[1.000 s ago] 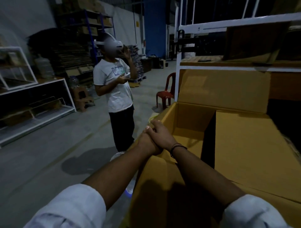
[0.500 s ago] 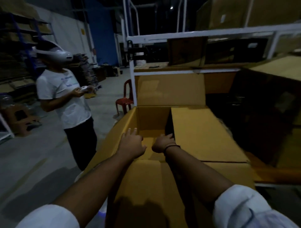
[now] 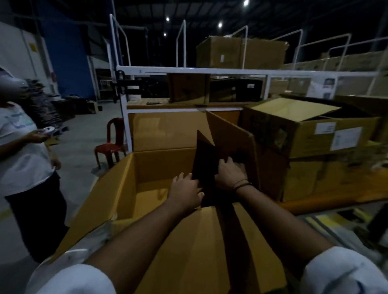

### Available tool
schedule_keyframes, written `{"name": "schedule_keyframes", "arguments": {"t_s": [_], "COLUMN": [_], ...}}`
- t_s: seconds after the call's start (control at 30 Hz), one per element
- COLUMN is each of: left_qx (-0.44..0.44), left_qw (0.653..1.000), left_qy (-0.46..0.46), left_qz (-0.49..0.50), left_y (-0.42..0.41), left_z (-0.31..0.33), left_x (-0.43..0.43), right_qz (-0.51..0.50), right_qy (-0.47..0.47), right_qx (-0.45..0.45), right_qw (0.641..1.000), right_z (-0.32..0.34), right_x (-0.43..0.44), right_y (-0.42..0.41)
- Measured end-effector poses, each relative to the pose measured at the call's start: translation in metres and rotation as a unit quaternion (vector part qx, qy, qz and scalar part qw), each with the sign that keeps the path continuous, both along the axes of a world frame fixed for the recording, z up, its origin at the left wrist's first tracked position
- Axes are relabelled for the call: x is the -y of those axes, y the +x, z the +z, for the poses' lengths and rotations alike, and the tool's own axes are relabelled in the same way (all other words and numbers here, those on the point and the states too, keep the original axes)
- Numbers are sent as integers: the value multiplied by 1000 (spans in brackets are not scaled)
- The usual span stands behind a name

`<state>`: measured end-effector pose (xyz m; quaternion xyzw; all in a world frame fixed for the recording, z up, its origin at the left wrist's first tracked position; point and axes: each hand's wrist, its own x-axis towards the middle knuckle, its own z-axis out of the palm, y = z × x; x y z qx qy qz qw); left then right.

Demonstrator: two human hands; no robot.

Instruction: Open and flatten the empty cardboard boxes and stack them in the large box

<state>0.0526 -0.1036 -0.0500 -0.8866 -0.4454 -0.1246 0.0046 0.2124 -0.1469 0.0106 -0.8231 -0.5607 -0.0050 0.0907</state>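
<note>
Both hands on a cardboard box in the large box

My left hand point(image 3: 184, 193) pinches the dark near panel and my right hand point(image 3: 230, 174) grips its upper edge. The half-folded cardboard box point(image 3: 231, 134) stands upright at the right inside the large box point(image 3: 126, 188).

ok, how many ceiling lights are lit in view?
4 ceiling lights: one top right, one upper left, one between them, one just below the left one. More may be hidden.
</note>
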Motion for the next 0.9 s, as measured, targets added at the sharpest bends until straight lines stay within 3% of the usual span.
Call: {"name": "schedule_keyframes", "arguments": {"t_s": [0.1,0.33,0.5,0.9], "left_qx": [23,44,5,-22], "left_qw": [999,993,995,992], "left_qy": [1,-96,-97,-121], "left_qz": [-31,-50,-38,-1], "left_y": [25,53,43,13], "left_z": [-5,-20,-36,-37], "left_x": [22,42,35,41], "right_qz": [-48,-121,-124,-151], "right_qy": [-27,-82,-2,9], "right_qx": [89,5,28,39], "right_qw": [994,989,992,988], "right_z": [-15,-52,-87,-101], "right_x": [11,27,30,29], "right_y": [40,96,93,75]}}
